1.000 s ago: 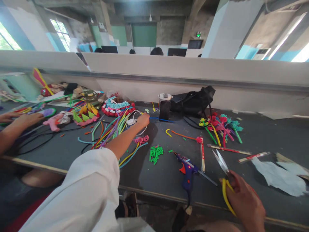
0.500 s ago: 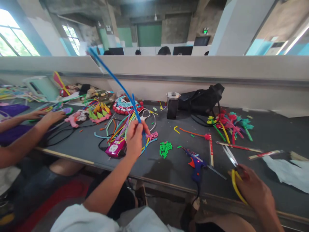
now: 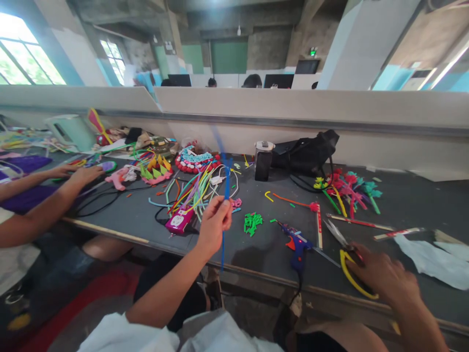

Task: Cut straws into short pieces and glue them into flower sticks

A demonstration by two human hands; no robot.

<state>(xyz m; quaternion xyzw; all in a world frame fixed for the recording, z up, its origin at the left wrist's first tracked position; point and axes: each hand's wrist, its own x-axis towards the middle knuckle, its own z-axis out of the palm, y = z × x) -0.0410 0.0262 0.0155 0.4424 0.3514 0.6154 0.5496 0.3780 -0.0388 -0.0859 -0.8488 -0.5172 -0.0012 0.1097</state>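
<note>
My left hand [image 3: 215, 222] is closed around blue pipe cleaners [image 3: 227, 178], held nearly upright above the table. Their upper ends are blurred, and a thin blue end hangs below my fist. Low over the table at the right, my right hand [image 3: 388, 281] has its fingers on the handles of a pair of scissors [image 3: 339, 235]. One handle is a large yellow loop; the blades point away to the left. Between my hands are a heap of short green pieces [image 3: 252, 223] and a blue glue gun [image 3: 298, 247].
A pink box [image 3: 179, 220] and many coloured pipe cleaners [image 3: 188, 188] lie left of centre. Behind stand a phone [image 3: 263, 166] against a clear cup and a black bag [image 3: 306, 154]. Pipe-cleaner flowers [image 3: 351, 188] lie at right. A co-worker's hands [image 3: 86, 176] work at far left.
The blue pipe cleaners have swung from a leftward lean to nearly upright, as my left hand shifted right and slightly down. My right hand and the scissors have moved a little left.
</note>
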